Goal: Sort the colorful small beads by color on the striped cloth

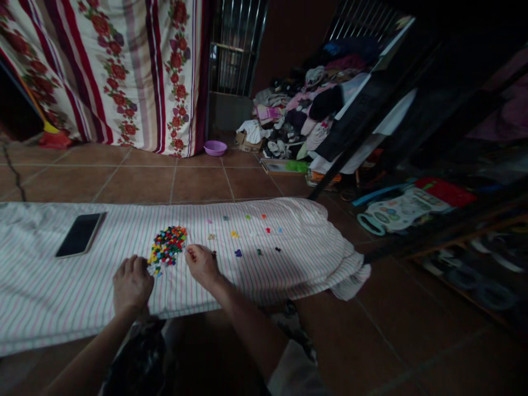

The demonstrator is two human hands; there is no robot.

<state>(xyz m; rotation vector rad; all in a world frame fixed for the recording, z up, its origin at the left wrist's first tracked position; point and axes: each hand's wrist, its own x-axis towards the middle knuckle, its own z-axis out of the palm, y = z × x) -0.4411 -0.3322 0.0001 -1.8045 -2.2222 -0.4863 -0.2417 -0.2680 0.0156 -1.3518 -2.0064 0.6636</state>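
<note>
A pile of small multicoloured beads [168,245] lies on a striped cloth [264,275]. My left hand [132,283] rests at the pile's lower left edge, its fingers curled downward; what they pinch, if anything, is hidden. Just right of the pile, my right hand [201,265] is closed, with small dark red beads [192,254] showing among its curled fingers. To the right, little groups sit apart by colour, among them yellow beads [235,234], purple beads [238,253], green beads [259,252], black beads [278,249] and red beads [268,230].
A phone [81,235] lies on the cloth at the left. Beyond, on the tiled floor [198,179], are a purple basin [215,147] and a heap of clothes [301,110]. A floral curtain [136,71] hangs at the back. A dark slanted bar [330,179] stands at the right.
</note>
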